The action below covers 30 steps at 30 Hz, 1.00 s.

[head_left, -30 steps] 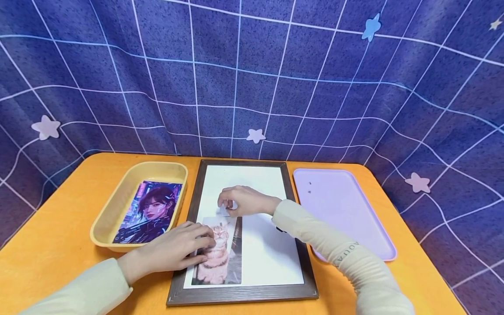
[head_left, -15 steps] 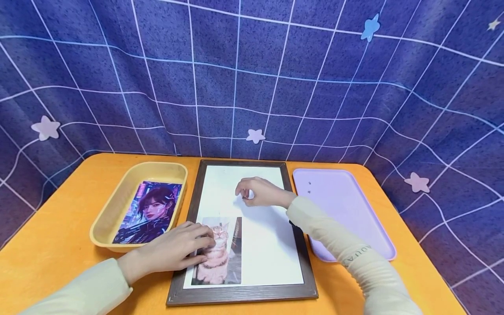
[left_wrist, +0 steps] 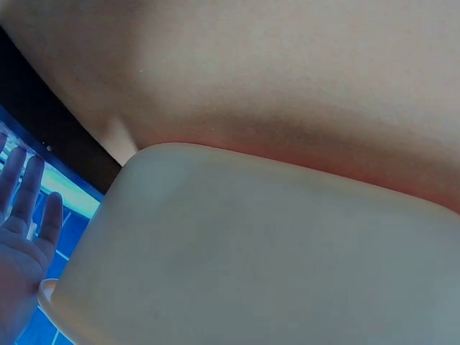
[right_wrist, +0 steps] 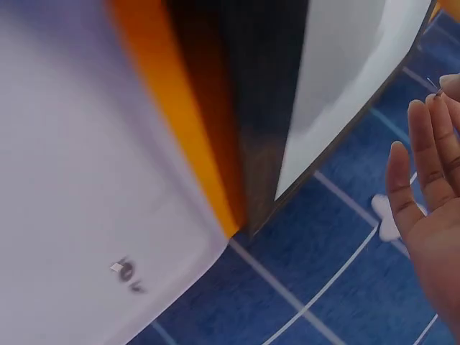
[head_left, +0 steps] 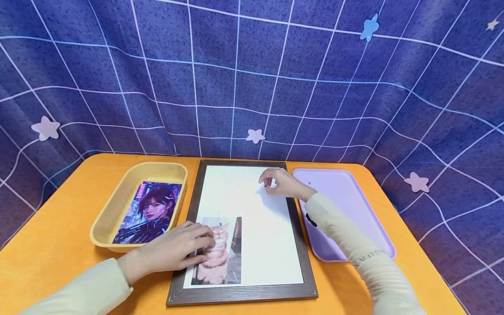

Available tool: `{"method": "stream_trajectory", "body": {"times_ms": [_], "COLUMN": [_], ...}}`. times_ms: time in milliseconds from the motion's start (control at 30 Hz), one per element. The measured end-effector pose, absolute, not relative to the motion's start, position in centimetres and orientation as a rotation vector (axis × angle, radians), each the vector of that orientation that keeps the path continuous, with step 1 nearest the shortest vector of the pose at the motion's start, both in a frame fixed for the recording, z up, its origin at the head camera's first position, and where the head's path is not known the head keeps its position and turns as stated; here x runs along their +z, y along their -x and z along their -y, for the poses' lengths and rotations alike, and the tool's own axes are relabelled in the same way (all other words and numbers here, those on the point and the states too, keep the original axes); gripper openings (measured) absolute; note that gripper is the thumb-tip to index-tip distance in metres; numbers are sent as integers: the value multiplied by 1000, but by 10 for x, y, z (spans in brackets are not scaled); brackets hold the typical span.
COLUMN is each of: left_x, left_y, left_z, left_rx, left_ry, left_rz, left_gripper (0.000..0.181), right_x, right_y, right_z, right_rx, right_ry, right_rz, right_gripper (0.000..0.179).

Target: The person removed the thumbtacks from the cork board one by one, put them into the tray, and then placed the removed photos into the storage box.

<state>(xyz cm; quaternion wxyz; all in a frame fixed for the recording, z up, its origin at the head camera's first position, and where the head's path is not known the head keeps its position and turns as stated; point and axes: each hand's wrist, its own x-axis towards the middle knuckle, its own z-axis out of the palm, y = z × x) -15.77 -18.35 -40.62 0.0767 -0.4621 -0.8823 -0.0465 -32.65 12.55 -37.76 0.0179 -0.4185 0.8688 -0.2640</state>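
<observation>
A cat photo [head_left: 230, 269] lies at the lower left of a white board [head_left: 271, 253] with a dark wooden frame [head_left: 244, 296]. My left hand [head_left: 185, 247] rests on the photo's left side, its fingers loosely bent over the print. My right hand [head_left: 281, 183] is above the board's upper right part, thumb and forefinger pinching a small thin pin [right_wrist: 437, 91]. In the right wrist view, its other fingers extend beside the pinch. Two small dark pieces [right_wrist: 126, 272] lie on the lilac tray [head_left: 354, 205]. The left wrist view shows mostly forearm and the yellow tub's side [left_wrist: 273, 251].
A yellow tub [head_left: 104, 218] at the left holds a purple-blue picture of an armed figure [head_left: 151, 214]. The tray stands right of the frame, under my right forearm. A blue grid-patterned curtain [head_left: 220, 87] hangs behind the orange table [head_left: 59, 245].
My right hand has moved from the top edge of the cat photo up and right across the board, toward the tray. The left hand and photo have stayed in place.
</observation>
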Motion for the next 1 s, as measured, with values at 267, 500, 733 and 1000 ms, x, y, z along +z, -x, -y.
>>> {"method": "stream_trajectory", "body": {"times_ms": [267, 500, 733, 1000], "left_x": [-406, -406, -407, -407], "left_y": [158, 158, 158, 158], "left_z": [183, 184, 184, 184], "left_rx": [-136, -149, -151, -150], "left_ry": [1379, 1382, 1387, 1399], "left_rz": [2690, 2683, 2677, 2640], "left_gripper": [25, 24, 24, 24], "right_x": [-383, -389, -395, -401], "right_y": [336, 342, 348, 348], "right_z": [-154, -179, -202, -219], "right_rx": [-840, -920, -998, -1029], "right_ry": [1127, 1069, 1039, 942], "right_rz": [-2777, -2803, -2833, -2866], "right_gripper": [25, 25, 20, 21]}}
